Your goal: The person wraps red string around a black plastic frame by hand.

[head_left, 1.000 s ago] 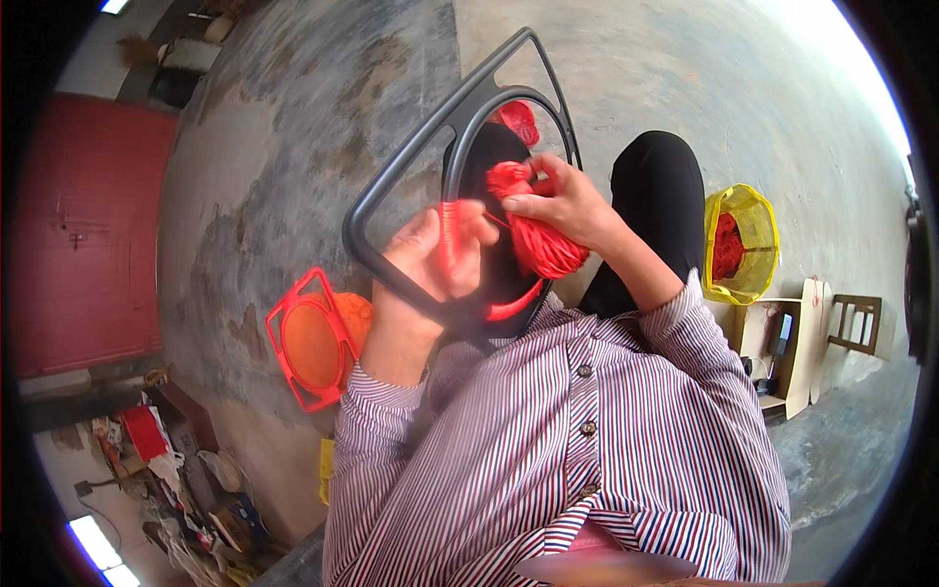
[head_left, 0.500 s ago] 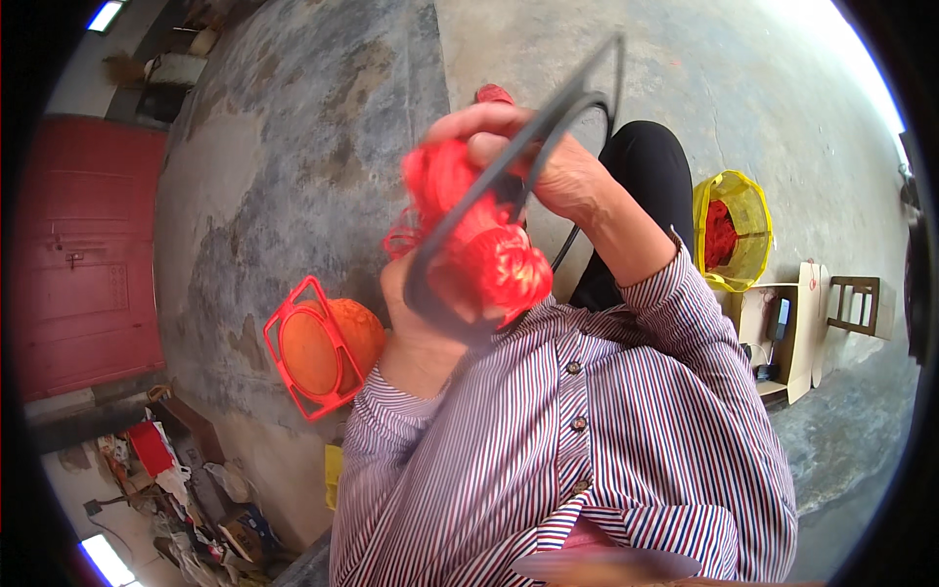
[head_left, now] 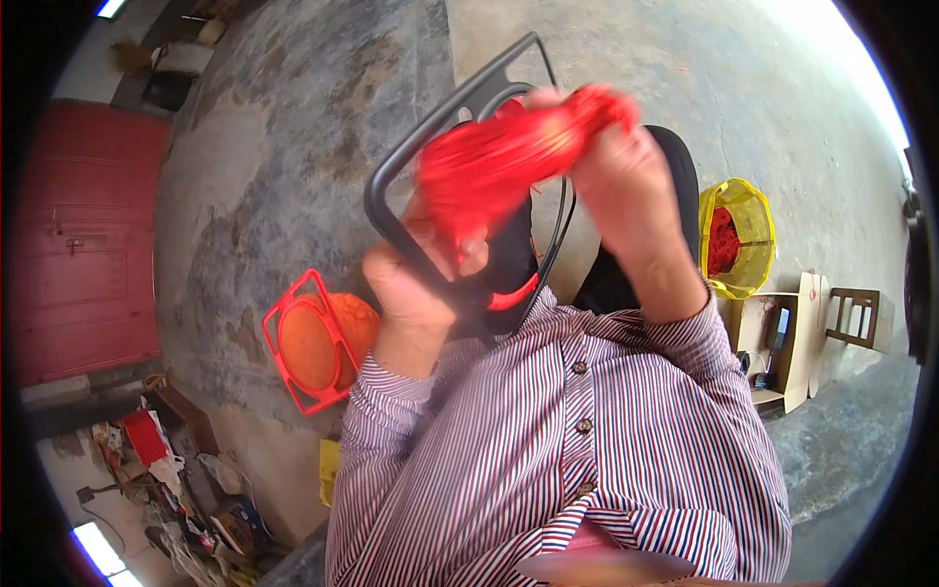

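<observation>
Between my hands stretches a bundle of shiny red thread [head_left: 489, 171], smeared by motion. My right hand [head_left: 621, 171] is closed around its upper right end. My left hand [head_left: 421, 269] is curled at the lower left bar of a black frame [head_left: 391, 161], with fingers showing inside the bar and just below the bundle. The frame is tilted, has rounded corners and an inner curved bar, and reaches up past the bundle. A red strip [head_left: 514, 293] lies across its lower part. Part of my left hand is hidden behind the bar.
On the floor at left stands a red frame [head_left: 293, 367] around an orange round body. At right are a yellow basket [head_left: 738, 186] holding red thread, an open box [head_left: 807, 342] and a small wooden stool [head_left: 856, 318]. Clutter [head_left: 181, 479] lines the lower left wall.
My right hand has moved right, drawing the red bundle out from a compact clump into a longer, slanted shape. The black frame has shifted left and turned to show its opening.
</observation>
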`<state>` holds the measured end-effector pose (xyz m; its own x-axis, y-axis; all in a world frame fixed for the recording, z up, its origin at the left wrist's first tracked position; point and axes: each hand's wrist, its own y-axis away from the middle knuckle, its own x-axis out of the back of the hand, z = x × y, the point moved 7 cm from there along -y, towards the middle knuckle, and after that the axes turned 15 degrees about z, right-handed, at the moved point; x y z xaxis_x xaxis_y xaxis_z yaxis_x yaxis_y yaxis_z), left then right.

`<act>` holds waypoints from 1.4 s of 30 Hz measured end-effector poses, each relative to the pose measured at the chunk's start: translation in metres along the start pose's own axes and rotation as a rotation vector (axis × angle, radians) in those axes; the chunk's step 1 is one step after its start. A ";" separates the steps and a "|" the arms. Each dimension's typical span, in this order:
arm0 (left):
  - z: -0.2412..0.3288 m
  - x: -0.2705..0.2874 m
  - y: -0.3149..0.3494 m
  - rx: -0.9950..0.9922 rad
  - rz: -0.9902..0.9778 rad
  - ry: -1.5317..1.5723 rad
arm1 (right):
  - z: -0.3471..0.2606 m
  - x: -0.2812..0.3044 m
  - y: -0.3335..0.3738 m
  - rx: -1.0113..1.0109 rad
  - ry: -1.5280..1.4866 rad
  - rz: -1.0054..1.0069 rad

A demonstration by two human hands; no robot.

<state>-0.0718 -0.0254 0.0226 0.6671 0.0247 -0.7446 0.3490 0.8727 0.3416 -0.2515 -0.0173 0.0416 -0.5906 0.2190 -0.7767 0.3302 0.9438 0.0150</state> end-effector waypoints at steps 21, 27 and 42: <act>-0.007 -0.010 0.010 -0.063 0.000 -0.260 | 0.073 0.026 -0.051 0.034 0.638 -0.058; -0.037 -0.029 0.023 0.370 -0.243 -0.013 | 0.038 -0.056 -0.016 -0.051 0.141 -0.749; -0.008 0.007 -0.003 -0.033 0.158 -0.089 | 0.053 -0.014 0.025 -0.277 0.150 -0.133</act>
<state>-0.0731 -0.0239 0.0123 0.7683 0.1206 -0.6286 0.2141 0.8771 0.4300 -0.1959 -0.0104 0.0193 -0.7237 0.1038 -0.6823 0.0426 0.9935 0.1059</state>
